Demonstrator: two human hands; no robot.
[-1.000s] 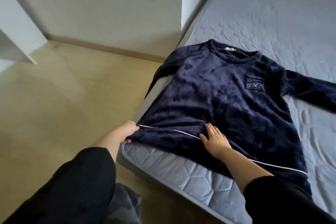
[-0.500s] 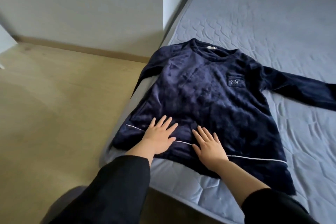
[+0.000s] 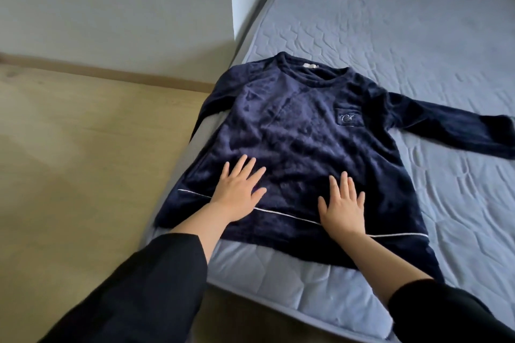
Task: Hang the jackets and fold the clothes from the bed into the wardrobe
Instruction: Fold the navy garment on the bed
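The navy top [image 3: 301,147] is pressed flat near the bed [image 3: 418,36] corner by the left hand [image 3: 239,189] and right hand [image 3: 344,210], fingers spread, nothing held; creases should be smoothed outward before folding.

Loose black long sleeves [image 3: 156,281], pushed up the forearms, bare hands, no jewellery visible

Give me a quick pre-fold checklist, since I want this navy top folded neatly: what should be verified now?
1. Navy top lies front up, spread out: ok.
2. Left hand and right hand flat on it: ok.
3. Far sleeve laid out straight on the mattress: ok.
4. Near sleeve on the bed: not ok, it hangs over the edge.
5. Hem straight: ok.
6. Back side smooth: cannot tell.
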